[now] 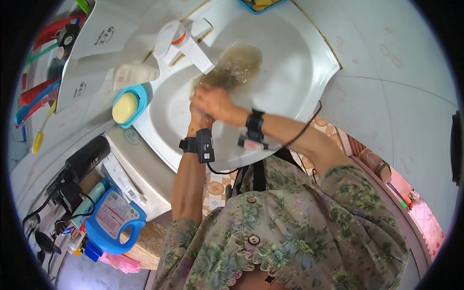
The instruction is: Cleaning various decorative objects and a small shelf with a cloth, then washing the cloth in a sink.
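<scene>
My right hand (216,105) lies over my left hand (201,115), the two pressed together inside a white ceramic washbasin (286,43). Both are blurred, and whether anything is between them is hidden. Just past my fingers, murky brownish water (243,61) pools in the bottom of the bowl, with a darker patch close to my hands. The spout of a white faucet (197,54) reaches out above this side of the bowl. Each wrist wears a black strap with a small cabled device.
Left of the basin are a turquoise soap dish (142,96) with a pale yellow soap bar (125,108) and a squeeze tube (134,75). A blue detergent jug (114,221) and a black bottle (88,157) stand lower left. A blue tray (253,8) sits at the basin's far rim.
</scene>
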Tool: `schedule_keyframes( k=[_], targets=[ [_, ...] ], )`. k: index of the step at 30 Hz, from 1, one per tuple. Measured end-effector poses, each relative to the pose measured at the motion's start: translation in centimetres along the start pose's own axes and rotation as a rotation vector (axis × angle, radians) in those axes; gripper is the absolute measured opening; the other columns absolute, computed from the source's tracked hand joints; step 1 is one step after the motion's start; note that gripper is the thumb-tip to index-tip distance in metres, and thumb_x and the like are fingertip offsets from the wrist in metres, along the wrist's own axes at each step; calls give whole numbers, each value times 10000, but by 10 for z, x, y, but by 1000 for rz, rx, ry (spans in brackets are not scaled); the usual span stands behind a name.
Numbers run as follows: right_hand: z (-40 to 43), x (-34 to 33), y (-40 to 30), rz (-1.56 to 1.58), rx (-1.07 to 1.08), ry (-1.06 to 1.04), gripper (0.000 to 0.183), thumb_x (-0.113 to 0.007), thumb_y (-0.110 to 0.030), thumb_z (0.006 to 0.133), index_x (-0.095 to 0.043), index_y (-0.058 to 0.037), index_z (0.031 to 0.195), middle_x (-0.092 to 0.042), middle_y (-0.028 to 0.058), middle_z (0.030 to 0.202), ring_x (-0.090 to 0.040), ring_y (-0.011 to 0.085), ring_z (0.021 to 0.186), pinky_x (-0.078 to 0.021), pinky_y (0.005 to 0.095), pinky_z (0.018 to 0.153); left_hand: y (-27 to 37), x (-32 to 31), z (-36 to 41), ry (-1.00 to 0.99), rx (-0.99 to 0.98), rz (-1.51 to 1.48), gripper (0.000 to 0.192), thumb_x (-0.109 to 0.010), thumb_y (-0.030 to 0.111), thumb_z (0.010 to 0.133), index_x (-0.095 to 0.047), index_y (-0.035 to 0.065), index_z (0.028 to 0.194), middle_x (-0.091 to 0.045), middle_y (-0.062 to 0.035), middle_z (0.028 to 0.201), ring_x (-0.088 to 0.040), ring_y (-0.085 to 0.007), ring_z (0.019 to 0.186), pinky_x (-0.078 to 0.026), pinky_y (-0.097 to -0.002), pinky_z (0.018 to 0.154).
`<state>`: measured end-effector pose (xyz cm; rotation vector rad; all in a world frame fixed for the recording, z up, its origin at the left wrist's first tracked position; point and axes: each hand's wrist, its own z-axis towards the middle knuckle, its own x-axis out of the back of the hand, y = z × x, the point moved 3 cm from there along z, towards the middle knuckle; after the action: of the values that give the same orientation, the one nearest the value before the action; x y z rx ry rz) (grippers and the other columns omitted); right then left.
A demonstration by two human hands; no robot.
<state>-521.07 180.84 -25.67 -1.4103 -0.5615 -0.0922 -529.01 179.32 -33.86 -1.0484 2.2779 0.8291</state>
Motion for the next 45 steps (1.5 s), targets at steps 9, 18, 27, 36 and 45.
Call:
schedule_keyframes(
  k=[9, 18, 27, 36, 45],
  targets=[
    [30, 48, 110, -618, -93, -262, 184, -502, -259, 801, -604, -164, 921, -582, 86, 979, -566, 282, 932, -481, 420, 634, -2, -46, -23, 193, -86, 147, 506, -386, 442, 918, -342, 115, 1301, -377, -105, 1303, -412, -239, 1163, -388, -429, 920],
    [-23, 14, 123, -788, 442, -601, 245, -540, -280, 766, -578, -178, 985, -487, 45, 1087, -435, 259, 1084, -453, 508, 760, -14, 25, -18, 487, 71, 125, 649, -368, 460, 916, -79, 154, 1411, -103, -186, 1436, -117, -284, 1336, -220, -521, 1012],
    [-3, -5, 40, 211, -132, -487, 274, -557, -144, 757, -600, -85, 1021, -638, 129, 826, -615, 287, 783, -496, 352, 713, 2, 27, -13, 294, 110, 115, 471, -353, 453, 922, -439, 72, 1184, -477, -158, 1182, -478, -295, 1093, -422, -479, 882],
    [-6, 6, 1, -129, -104, -285, 322, -490, -336, 855, -565, -51, 984, -615, 183, 785, -605, 332, 699, -490, 407, 647, 7, 11, -23, 110, 28, 249, 443, -438, 489, 873, -553, 86, 1017, -581, -53, 847, -575, -210, 748, -468, -321, 573],
    [17, 29, 70, -515, -116, -340, 242, -458, -271, 827, -606, -84, 867, -637, 121, 839, -617, 297, 789, -482, 407, 664, -18, -28, -16, 321, -22, 64, 426, -333, 377, 944, -389, 93, 1256, -454, -114, 1256, -476, -270, 1121, -397, -439, 936]
  ],
)
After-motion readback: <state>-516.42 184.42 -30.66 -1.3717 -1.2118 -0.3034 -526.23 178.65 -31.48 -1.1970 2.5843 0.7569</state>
